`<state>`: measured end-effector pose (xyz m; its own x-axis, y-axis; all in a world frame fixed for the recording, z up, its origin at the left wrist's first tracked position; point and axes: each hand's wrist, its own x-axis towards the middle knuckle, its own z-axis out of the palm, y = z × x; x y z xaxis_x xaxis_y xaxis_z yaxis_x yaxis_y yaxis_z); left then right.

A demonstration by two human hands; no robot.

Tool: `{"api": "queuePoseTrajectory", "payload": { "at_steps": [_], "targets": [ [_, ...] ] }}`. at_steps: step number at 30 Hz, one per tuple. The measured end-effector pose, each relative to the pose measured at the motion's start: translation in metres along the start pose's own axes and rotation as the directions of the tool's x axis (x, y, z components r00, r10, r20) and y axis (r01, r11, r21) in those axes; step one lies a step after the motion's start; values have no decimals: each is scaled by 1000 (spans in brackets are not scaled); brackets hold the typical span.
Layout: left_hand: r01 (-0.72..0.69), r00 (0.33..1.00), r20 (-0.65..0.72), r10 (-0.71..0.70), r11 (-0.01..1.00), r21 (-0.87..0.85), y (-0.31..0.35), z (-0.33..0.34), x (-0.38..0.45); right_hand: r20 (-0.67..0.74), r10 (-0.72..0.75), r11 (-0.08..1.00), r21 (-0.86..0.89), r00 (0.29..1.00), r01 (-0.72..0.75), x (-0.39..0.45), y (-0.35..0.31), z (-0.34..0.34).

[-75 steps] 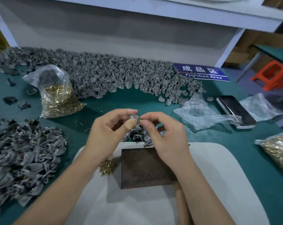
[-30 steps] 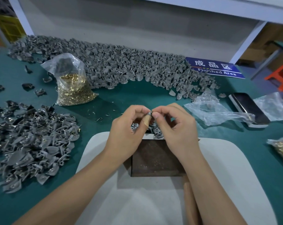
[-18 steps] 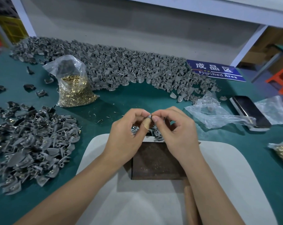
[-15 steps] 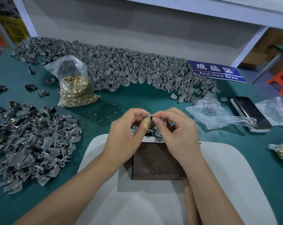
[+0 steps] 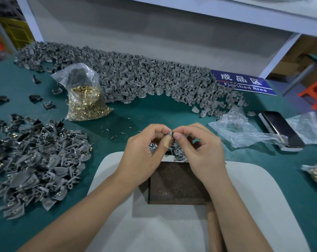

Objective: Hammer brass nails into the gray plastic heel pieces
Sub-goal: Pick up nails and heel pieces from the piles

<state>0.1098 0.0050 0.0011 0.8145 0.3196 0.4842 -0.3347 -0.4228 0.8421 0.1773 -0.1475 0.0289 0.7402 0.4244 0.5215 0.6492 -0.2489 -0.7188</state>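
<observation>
Both hands were raised a little above the dark block (image 5: 177, 182), fingertips meeting. The left hand (image 5: 145, 151) pinched a small gray heel piece (image 5: 170, 134) between thumb and forefinger, and the right hand (image 5: 203, 151) pinched at the same spot, probably setting a brass nail into it (the nail itself was too small to see). The heel piece looked light, stiff and smooth, so I judged it could slip or turn easily; it was best held by its flat sides, leaving the hole free. The nail would be thin and hard, likely to bend or tip if held far from its head, so a hold close to the piece seemed safer. A few more gray pieces (image 5: 177, 151) lay just behind the block, under the hands. On the green worktop (image 5: 154, 113) a large pile of heel pieces (image 5: 145, 79) stretched along the back, another pile (image 5: 35, 157) lay at the left, and a plastic bag of brass nails (image 5: 85, 104) stood between them. A wooden handle (image 5: 213, 231), possibly the hammer's, lay untouched near the right forearm.
</observation>
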Motion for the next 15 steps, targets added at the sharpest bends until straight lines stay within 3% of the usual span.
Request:
{"api": "queuePoseTrajectory", "payload": {
  "at_steps": [6, 15],
  "targets": [
    [-54, 999, 4, 54, 997, 54, 0, -1, 1, 25, -11, 999, -46, 1000, 12, 2, 0, -2],
    [-3, 1000, -2, 2, 1000, -19, 6, -1, -1, 22, 45, 996, 77, 999, -47, 0, -5, -4]
  ]
}}
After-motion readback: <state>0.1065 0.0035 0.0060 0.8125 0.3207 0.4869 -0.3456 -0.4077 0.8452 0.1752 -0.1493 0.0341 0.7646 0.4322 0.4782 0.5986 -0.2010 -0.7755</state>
